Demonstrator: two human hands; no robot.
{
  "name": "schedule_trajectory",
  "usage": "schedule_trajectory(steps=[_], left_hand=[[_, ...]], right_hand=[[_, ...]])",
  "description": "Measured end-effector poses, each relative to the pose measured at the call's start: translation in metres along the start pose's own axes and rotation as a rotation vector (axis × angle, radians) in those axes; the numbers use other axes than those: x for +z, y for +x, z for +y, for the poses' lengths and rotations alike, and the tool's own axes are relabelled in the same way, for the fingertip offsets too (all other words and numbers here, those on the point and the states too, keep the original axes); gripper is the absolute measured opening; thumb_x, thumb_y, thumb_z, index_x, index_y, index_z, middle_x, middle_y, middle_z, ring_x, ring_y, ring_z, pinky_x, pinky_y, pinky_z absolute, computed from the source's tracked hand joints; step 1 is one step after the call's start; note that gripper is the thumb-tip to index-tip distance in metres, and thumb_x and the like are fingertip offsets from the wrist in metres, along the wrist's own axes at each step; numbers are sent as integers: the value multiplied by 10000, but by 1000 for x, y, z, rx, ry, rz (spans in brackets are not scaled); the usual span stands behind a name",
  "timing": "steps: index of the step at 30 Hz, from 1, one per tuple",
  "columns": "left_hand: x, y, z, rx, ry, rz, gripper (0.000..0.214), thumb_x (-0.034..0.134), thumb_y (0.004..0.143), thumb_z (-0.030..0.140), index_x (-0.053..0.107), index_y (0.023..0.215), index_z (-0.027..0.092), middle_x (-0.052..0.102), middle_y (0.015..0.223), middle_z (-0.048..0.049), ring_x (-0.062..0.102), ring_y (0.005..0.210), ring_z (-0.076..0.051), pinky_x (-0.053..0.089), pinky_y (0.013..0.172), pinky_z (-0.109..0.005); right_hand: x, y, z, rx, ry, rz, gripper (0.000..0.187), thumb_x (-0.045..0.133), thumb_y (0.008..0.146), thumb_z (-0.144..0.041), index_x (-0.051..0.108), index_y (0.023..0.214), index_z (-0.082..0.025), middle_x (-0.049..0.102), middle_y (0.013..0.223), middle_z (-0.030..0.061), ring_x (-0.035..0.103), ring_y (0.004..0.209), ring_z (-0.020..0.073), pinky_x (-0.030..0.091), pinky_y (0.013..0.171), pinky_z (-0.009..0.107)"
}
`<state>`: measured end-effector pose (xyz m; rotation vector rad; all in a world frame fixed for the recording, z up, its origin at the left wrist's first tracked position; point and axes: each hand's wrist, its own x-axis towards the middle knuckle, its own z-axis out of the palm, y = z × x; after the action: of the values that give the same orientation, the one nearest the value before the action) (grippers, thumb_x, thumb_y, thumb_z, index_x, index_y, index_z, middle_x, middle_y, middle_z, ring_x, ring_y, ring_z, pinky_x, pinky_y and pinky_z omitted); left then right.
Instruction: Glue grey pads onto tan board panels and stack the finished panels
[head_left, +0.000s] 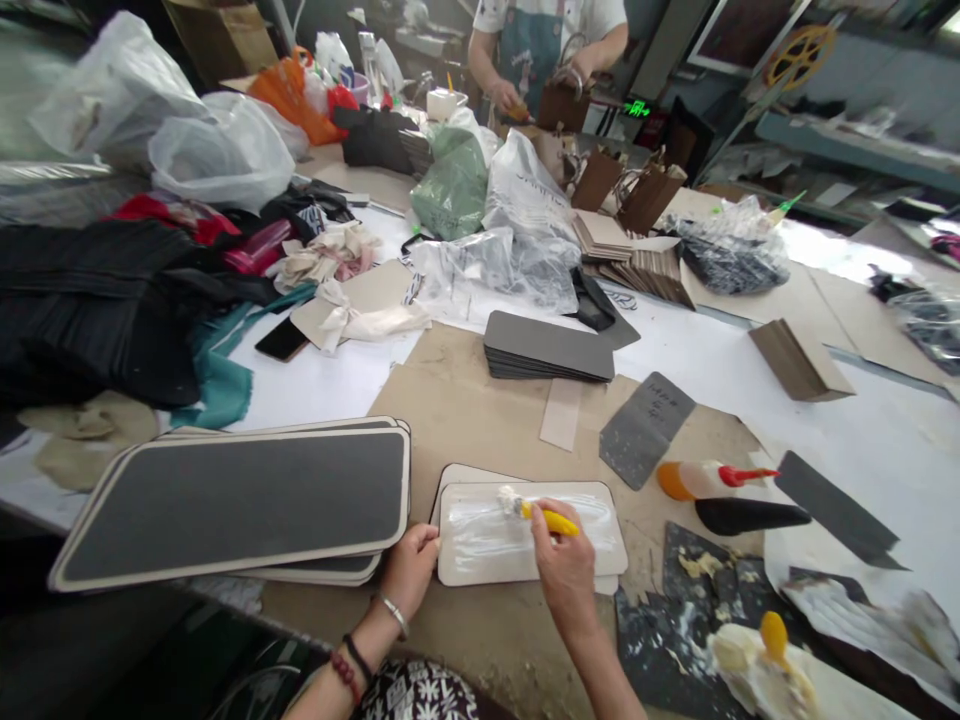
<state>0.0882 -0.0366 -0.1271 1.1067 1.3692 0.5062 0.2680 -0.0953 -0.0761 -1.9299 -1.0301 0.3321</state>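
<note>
At the lower centre of the frame the right hand (564, 572) is gripping a yellow brush (540, 513), fingers curled closed round the handle, and the white bristle tip is lying on a pale board (480, 560) with rounded corners. The board's top is shining with wet streaks, and it is sitting on 1 more board of the same shape, on brown paper (465, 410) in front of the person. The left hand (409, 570) is resting at the board's left edge, fingers bent and pressing down there rather than clasping anything. Just left of that hand, a stack of long panels (240, 505) with grey faces and pale rims is filling the lower left. To the right of the board, a glue bottle (701, 480) with a red nozzle is lying on its side, near a loose grey card (646, 428). A neat grey stack (551, 348) is sitting at mid-frame, above the board and well apart from it. A glue-smeared patch with a second yellow brush (772, 635) is showing at the lower right. Black cloth (90, 300) and plastic bags (217, 150) are crowding the upper left, with a phone (283, 340) lying nearby. At the top centre another person (540, 40) is handling a brown bag (562, 105).
</note>
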Motion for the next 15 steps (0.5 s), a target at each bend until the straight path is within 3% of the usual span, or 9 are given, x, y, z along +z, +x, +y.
schedule_trajectory(steps=[3, 7, 11, 15], left_hand=[[-1, -3, 6, 9, 18, -5, 240, 493, 533, 398, 539, 604, 174, 587, 600, -28, 539, 618, -196, 419, 583, -295], [-4, -6, 14, 70, 111, 75, 266, 461, 606, 411, 573, 687, 183, 642, 712, -60, 591, 757, -241, 451, 727, -344], [-6, -3, 8, 113, 206, 267, 284, 471, 632, 409, 610, 778, 210, 672, 837, -70, 598, 872, -263, 442, 833, -365], [-7, -2, -9, 150, 238, 297, 304, 506, 650, 401, 614, 877, 228, 667, 948, -70, 561, 998, -274, 415, 900, -357]], right_hand=[[-46, 8, 12, 39, -213, 136, 377, 429, 804, -514, 580, 824, -169, 610, 833, 76, 565, 761, 188, 429, 700, 293], [-86, 34, 7, 72, -371, 155, 473, 344, 805, -596, 575, 776, -185, 600, 725, 68, 555, 683, 201, 413, 657, 307], [-92, 85, 3, 27, -431, 151, 486, 264, 822, -596, 518, 698, -201, 564, 665, 62, 534, 658, 201, 396, 624, 309], [-83, 141, 21, 63, -458, 45, 355, 281, 848, -478, 444, 680, -210, 536, 577, 24, 523, 551, 176, 378, 549, 282]])
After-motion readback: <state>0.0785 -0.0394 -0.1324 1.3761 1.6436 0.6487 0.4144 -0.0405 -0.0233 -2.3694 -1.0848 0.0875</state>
